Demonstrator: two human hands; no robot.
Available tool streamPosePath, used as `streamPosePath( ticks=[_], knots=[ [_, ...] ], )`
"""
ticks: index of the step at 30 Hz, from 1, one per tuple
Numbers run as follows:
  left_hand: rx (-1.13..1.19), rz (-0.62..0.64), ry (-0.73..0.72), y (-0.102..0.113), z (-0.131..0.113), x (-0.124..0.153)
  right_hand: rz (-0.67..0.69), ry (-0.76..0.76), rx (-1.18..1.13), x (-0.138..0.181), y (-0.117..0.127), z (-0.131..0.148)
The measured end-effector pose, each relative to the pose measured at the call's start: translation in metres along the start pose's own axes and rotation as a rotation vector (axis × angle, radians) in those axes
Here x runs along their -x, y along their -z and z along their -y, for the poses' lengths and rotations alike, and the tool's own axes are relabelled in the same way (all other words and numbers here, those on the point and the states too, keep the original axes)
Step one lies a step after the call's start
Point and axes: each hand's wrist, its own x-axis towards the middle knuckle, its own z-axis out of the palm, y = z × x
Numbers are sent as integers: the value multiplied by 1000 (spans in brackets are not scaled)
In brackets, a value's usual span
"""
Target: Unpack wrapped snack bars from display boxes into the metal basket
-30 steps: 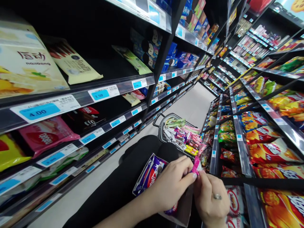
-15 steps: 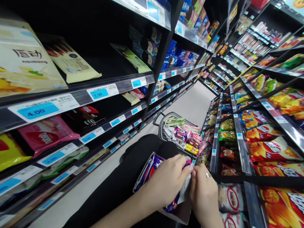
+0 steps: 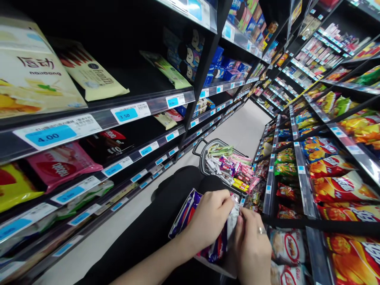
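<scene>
An open cardboard box (image 3: pixel 218 268) of purple snack packs (image 3: pixel 184 213) rests against my dark-clothed legs. My left hand (image 3: pixel 212 213) reaches over the packs, its fingers curled at the box's far right edge; the fingertips are partly hidden. At the box's right side, my right hand (image 3: pixel 253 241), with a ring on one finger, pinches the box's whitish edge between thumb and fingers. A silvery, crinkled piece (image 3: pixel 235 208) shows between the two hands; whether it is wrapper or box lining I cannot tell.
A dark basket (image 3: pixel 203 158) filled with colourful snack packs stands on the aisle floor ahead. On my left, a shelf (image 3: pixel 166 103) carries wafer packs and price labels. Chip bags (image 3: pixel 344 186) line the racks close on my right.
My hands have moved slightly apart at the box's edge, so more of the silvery piece shows between them. The camera view has shifted a little.
</scene>
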Motion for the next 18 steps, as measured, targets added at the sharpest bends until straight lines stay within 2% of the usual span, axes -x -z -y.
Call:
streamPosePath(
  ticks=[4, 10, 13, 18],
  knots=[
    [-41, -9, -31, -2, -1, 1, 54, 56, 104, 13, -2, -2],
    [6, 34, -163, -2, 1, 0, 88, -135, -191, 5, 1, -15],
    [84, 68, -157, 1, 4, -2, 138, -82, -249, 0, 1, -20],
    [84, -1, -76, 2, 5, -2, 252, 46, -91, 0, 9, -17]
  ],
)
